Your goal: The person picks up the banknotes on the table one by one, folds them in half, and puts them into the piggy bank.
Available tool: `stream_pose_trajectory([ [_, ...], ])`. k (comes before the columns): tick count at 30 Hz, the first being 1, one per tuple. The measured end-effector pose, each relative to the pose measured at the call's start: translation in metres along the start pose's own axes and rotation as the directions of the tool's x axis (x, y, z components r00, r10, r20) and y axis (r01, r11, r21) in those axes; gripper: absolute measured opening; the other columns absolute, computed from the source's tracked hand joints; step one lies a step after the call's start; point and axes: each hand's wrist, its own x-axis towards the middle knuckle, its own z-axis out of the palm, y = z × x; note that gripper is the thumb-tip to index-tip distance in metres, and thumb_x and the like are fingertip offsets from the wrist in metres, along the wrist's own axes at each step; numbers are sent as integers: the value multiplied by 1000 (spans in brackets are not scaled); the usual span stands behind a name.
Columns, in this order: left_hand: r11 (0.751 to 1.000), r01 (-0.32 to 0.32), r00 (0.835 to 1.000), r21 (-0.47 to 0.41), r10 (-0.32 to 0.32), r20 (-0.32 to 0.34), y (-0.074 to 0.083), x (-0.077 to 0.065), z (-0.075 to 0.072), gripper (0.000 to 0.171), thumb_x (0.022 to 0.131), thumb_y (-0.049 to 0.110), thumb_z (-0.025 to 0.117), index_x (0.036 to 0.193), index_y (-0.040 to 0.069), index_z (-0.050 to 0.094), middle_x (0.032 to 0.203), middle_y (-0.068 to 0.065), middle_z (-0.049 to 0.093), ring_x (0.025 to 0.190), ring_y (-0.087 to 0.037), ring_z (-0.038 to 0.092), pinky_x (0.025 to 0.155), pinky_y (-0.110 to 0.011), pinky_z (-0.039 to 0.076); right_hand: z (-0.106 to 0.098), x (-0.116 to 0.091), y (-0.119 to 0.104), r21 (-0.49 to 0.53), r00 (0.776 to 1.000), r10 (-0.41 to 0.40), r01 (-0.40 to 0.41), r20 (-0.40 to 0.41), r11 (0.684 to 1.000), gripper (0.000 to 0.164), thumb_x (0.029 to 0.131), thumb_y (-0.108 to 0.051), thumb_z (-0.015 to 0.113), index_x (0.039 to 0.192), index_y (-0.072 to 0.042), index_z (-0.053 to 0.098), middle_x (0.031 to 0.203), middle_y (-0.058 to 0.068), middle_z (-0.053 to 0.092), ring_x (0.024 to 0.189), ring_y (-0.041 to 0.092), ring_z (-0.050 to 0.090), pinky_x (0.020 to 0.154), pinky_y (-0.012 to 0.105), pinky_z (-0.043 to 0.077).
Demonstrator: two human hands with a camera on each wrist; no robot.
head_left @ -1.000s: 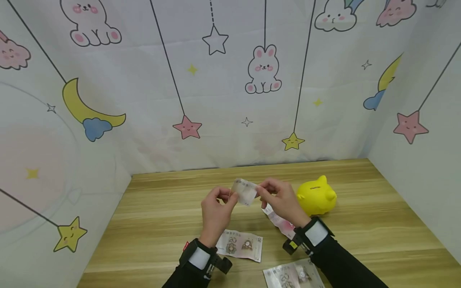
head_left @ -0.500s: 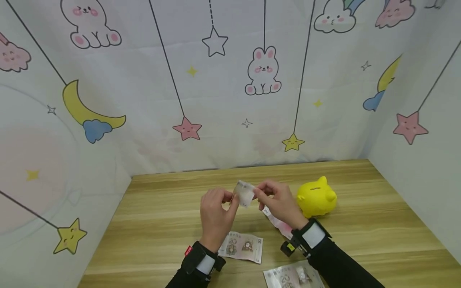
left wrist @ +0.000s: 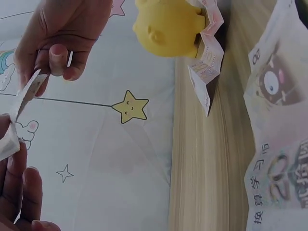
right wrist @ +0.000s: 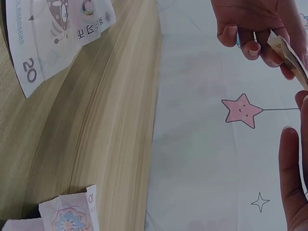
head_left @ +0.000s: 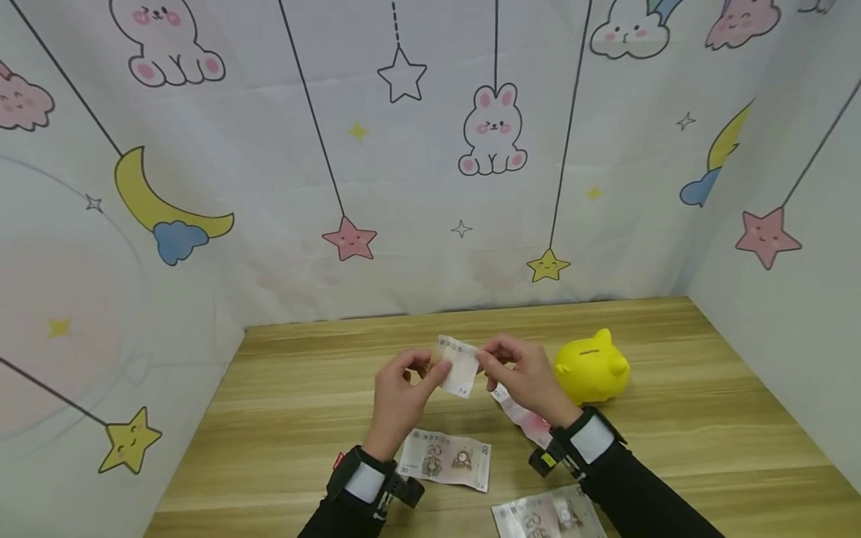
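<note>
Between my two hands, above the table, is a small folded play banknote (head_left: 461,372), its pale printed face towards the head camera. My left hand (head_left: 398,396) pinches its left edge between thumb and fingers. The thumb and forefinger of my right hand (head_left: 528,379) pinch its right edge. In both wrist views the banknote (left wrist: 24,98) is seen nearly edge-on. Below my left hand lies a play 20 note (head_left: 449,460). A pink creased note (head_left: 523,418) rests on the table, partly hidden behind my right hand and wrist.
Right of my right hand stands a yellow piggy bank (head_left: 590,368) with a slot on top. Another 20 note (head_left: 548,514) lies at the near edge of view, partly behind my right sleeve. Printed fabric walls (head_left: 417,284) border the wooden table (head_left: 296,388).
The banknote looked smaller and turned half a second ago; now more of its face shows, reaching lower. My left thumb and wrist have shifted slightly. The right hand is almost where it was.
</note>
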Motion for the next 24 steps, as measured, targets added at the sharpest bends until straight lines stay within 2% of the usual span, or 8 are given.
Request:
stream_pose_trajectory([
  [5,1000,-14,1000,14,14,-27,3,-1,2,13,93,22,86,94,13,78,81,5,68,77,-12,59,70,-29,39,1,0,-1,2,1000,21,-21,4,1000,7,103,-5,71,98,-9,74,74,-4,70,58,13,65,54,29,53],
  [8,988,-116,990,100,124,-71,4,-1,5,14,92,19,87,92,11,76,81,4,68,74,-13,60,68,-30,47,3,0,-3,-5,999,39,-39,11,999,5,103,-7,72,99,-9,74,74,-4,69,60,13,65,52,28,52],
  [10,953,-225,964,202,247,-93,3,-1,8,14,92,17,87,89,11,75,80,2,69,73,-14,62,67,-32,51,5,1,-4,-11,999,48,-48,10,999,4,103,-9,72,100,-9,74,74,-5,69,61,13,65,51,28,50],
  [13,865,-357,904,353,416,-104,3,0,11,16,91,16,87,86,12,72,79,1,69,71,-17,63,66,-34,50,6,2,-4,-19,999,54,-54,0,998,4,103,-10,72,101,-8,75,75,-5,71,61,12,65,50,27,48],
  [15,816,-405,870,412,483,-101,2,-1,11,17,89,16,88,85,13,72,79,0,70,71,-18,64,65,-34,47,6,2,-3,-21,999,53,-54,-12,998,5,103,-11,72,101,-8,75,75,-5,71,60,12,65,50,27,48],
  [16,805,-416,861,423,498,-101,1,-1,11,17,88,16,89,85,13,72,79,0,70,71,-18,63,65,-34,45,6,2,-3,-20,999,50,-51,-18,999,4,103,-10,72,101,-8,75,75,-4,71,60,12,65,51,28,49],
  [22,825,-412,863,387,489,-123,-2,-6,8,13,87,13,89,96,11,79,85,0,75,72,-15,62,69,-35,46,4,2,1,-11,999,7,-7,-50,1000,7,103,-5,72,97,-8,75,78,-1,74,55,13,64,54,31,55],
  [24,818,-419,856,395,501,-128,-2,-8,7,13,89,12,87,99,11,80,87,0,77,73,-15,63,69,-35,46,3,3,2,-12,999,0,-1,-54,1000,8,102,-5,71,96,-8,75,79,0,74,55,12,64,53,30,53],
])
